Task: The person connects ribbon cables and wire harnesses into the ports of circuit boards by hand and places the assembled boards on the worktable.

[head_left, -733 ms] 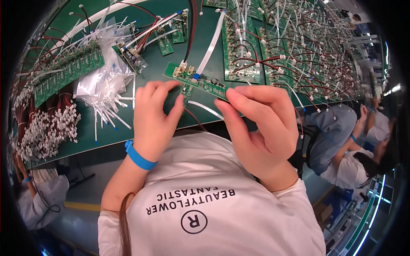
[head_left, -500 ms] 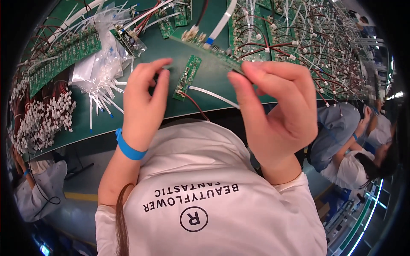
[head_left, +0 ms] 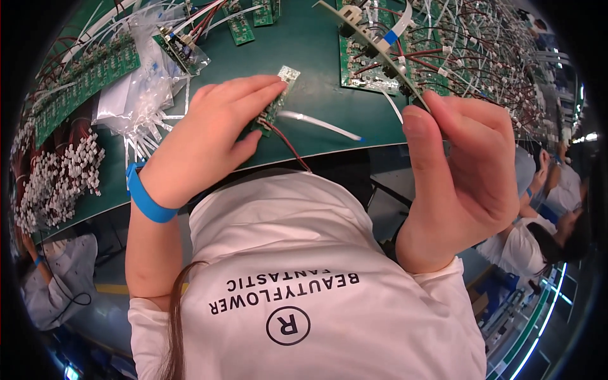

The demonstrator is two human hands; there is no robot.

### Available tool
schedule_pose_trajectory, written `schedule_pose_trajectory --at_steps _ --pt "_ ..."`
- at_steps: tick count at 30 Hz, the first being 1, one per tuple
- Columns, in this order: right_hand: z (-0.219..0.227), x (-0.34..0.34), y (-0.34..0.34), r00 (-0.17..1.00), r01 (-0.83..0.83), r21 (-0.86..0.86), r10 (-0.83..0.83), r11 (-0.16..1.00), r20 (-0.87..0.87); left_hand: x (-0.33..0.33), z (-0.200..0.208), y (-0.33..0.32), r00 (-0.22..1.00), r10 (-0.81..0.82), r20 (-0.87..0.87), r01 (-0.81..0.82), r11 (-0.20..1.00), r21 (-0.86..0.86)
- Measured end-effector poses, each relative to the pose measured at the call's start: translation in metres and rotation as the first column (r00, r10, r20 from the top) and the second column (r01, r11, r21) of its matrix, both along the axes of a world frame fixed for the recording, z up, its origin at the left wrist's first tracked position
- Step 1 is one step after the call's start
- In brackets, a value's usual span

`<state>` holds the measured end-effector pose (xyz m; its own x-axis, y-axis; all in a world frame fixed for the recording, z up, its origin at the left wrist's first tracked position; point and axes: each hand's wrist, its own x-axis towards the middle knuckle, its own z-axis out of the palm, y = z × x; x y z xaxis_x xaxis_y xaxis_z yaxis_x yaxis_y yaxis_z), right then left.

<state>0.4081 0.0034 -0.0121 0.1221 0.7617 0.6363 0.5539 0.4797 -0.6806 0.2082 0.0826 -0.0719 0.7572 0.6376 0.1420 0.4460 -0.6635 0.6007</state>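
My right hand (head_left: pixel 465 164) pinches one end of a narrow green circuit board (head_left: pixel 373 45) between thumb and fingertips. It is raised above the bench and tilted, with light connectors and a white ribbon cable with a blue end (head_left: pixel 398 26) on it. My left hand (head_left: pixel 221 120) lies over a second small circuit board (head_left: pixel 288 76) on the bench. Its fingers stretch across that board's left side, with the thumb apart near the lower end, and they hide part of it. A white flat cable (head_left: pixel 323 125) and dark red wires (head_left: pixel 288 145) come off the second board.
Panels of wired green boards (head_left: pixel 367 63) cover the bench's right side. To the left are a row of boards (head_left: pixel 88 82), clear plastic bags (head_left: pixel 142 85) and a heap of white connectors (head_left: pixel 60 177). More small boards (head_left: pixel 239 26) lie at the back. Other people sit on both sides.
My right hand has moved right with its board, which now tilts more steeply. My left hand has come forward and right onto the small board on the bench.
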Motion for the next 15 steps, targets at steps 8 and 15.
schedule_pose_trajectory --at_steps 8,15 --pt "-0.007 0.002 0.002 0.993 -0.034 0.019 0.032 0.999 0.115 0.012 -0.014 -0.017 0.956 0.293 -0.004 -0.280 0.919 0.276" --pt "-0.028 -0.005 0.004 0.985 -0.075 0.076 0.063 0.994 0.159 0.023 -0.023 -0.025 0.902 0.421 0.100 -0.431 0.850 0.303"
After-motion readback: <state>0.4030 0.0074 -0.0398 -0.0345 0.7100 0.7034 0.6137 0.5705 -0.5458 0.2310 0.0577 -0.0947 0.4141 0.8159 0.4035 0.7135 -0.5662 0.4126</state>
